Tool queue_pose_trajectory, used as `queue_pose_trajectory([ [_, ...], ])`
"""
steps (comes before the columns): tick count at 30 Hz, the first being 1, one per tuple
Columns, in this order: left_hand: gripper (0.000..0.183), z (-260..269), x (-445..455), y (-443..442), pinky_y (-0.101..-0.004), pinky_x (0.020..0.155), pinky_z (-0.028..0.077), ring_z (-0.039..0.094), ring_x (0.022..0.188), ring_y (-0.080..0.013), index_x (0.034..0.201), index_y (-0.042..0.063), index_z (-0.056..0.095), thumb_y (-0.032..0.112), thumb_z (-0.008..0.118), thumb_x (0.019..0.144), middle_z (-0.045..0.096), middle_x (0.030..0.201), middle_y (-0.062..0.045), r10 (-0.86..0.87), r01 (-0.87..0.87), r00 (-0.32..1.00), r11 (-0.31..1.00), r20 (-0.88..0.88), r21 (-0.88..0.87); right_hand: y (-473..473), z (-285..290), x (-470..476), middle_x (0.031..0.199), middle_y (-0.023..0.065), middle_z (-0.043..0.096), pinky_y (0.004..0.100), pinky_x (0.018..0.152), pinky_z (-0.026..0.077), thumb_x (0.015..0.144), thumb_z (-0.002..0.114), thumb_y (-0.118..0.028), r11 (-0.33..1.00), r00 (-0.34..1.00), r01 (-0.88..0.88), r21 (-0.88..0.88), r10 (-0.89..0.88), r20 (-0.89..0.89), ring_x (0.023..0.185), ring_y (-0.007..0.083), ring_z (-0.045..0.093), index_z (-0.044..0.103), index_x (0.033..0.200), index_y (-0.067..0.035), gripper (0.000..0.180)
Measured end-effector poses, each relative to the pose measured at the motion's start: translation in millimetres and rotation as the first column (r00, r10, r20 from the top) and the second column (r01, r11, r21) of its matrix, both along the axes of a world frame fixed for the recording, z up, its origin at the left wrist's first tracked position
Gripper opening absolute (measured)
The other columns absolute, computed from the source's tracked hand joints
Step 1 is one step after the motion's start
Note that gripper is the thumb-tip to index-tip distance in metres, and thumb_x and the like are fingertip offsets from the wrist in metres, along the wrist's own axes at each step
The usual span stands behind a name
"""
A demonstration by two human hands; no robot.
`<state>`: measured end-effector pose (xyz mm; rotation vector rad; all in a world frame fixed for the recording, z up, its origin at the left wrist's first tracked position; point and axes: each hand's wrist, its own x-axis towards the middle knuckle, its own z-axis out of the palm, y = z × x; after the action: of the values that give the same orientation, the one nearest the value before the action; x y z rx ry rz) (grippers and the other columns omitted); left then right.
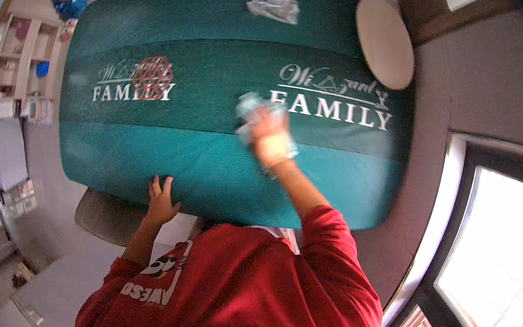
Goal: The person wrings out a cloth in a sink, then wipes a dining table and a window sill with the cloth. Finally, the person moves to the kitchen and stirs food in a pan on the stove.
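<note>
A green cloth point(192, 153) with white lettering covers a table before me. My right hand point(269, 129), blurred, holds a light blue crumpled cloth point(251, 106) against the middle of the table cover. My left hand point(162, 202) rests at the near edge of the cover, fingers spread, with nothing in it. A red openwork trivet point(153, 78) lies over the lettering at the left. Near the far side lies a crumpled clear plastic bag point(273, 8).
A round pale stool or chair seat point(385, 41) stands at the far right edge. A dark chair point(106, 216) is tucked at the near left. White shelves point(28, 62) stand left, with a blue bag point(70, 0) beyond. A glass door point(490, 258) is at the right.
</note>
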<state>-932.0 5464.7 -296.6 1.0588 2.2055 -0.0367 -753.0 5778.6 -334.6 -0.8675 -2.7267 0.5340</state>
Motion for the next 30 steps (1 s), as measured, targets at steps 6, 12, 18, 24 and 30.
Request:
queue_pose_trajectory([
  [6,0.071,7.9,-7.1,-7.3,-0.0598,0.096,0.026,0.016,0.122,-0.0545,0.132,0.012,0.030,0.013,0.067,0.071,0.013,0.137,-0.030,-0.074,0.077,0.997,0.990,-0.026,0.122,79.3,-33.3,94.7,0.116,0.0223,0.051,0.0493,0.098,0.030,0.077,0.057,-0.015,0.775,0.781,0.616,0.140,-0.579,-0.232,0.115,0.0378,0.042,0.050,0.117,-0.005,0.042],
  [12,0.061,13.8,-18.7,-12.1,-0.0581,0.092,0.033,0.023,0.119,-0.0518,0.128,0.011,0.037,0.014,0.064,0.073,0.020,0.134,-0.028,-0.062,0.062,0.998,0.984,-0.003,0.166,-47.2,-4.3,-32.9,0.118,0.0218,0.049,0.0509,0.097,0.031,0.073,0.065,-0.020,0.964,0.948,0.252,-0.091,-0.264,-0.178,0.114,0.0395,0.043,0.053,0.116,-0.012,0.045],
  [18,0.041,15.8,-51.8,-11.8,-0.0500,0.085,0.042,0.039,0.110,-0.0416,0.114,0.007,0.049,0.020,0.060,0.078,0.035,0.128,-0.021,-0.110,0.104,0.994,0.975,0.019,0.196,-61.2,-6.8,-134.4,0.119,0.0092,0.050,0.0484,0.092,0.037,0.072,0.051,-0.007,0.908,0.897,-0.418,-0.022,0.409,-0.168,0.111,0.0289,0.047,0.057,0.109,-0.015,0.038],
  [24,0.029,-1.0,-133.0,58.4,-0.0419,0.087,0.042,0.050,0.103,-0.0329,0.105,0.004,0.053,0.012,0.057,0.077,0.050,0.115,-0.013,0.056,-0.053,0.998,0.840,0.012,0.541,40.8,-24.4,-145.0,0.117,0.0109,0.053,0.0417,0.088,0.038,0.076,0.050,-0.002,0.952,0.941,0.284,0.110,-0.255,-0.223,0.108,0.0305,0.050,0.057,0.106,-0.010,0.032],
  [30,0.039,-15.6,-185.6,159.9,-0.0482,0.103,0.024,0.028,0.125,-0.0354,0.114,0.002,0.049,0.013,0.056,0.078,0.039,0.128,-0.016,-0.008,0.129,0.983,0.746,-0.185,0.654,53.8,5.7,-269.3,0.121,0.0177,0.049,0.0398,0.094,0.039,0.079,0.053,-0.002,0.990,0.852,0.021,-0.142,-0.092,-0.516,0.112,0.0363,0.046,0.048,0.118,-0.008,0.041],
])
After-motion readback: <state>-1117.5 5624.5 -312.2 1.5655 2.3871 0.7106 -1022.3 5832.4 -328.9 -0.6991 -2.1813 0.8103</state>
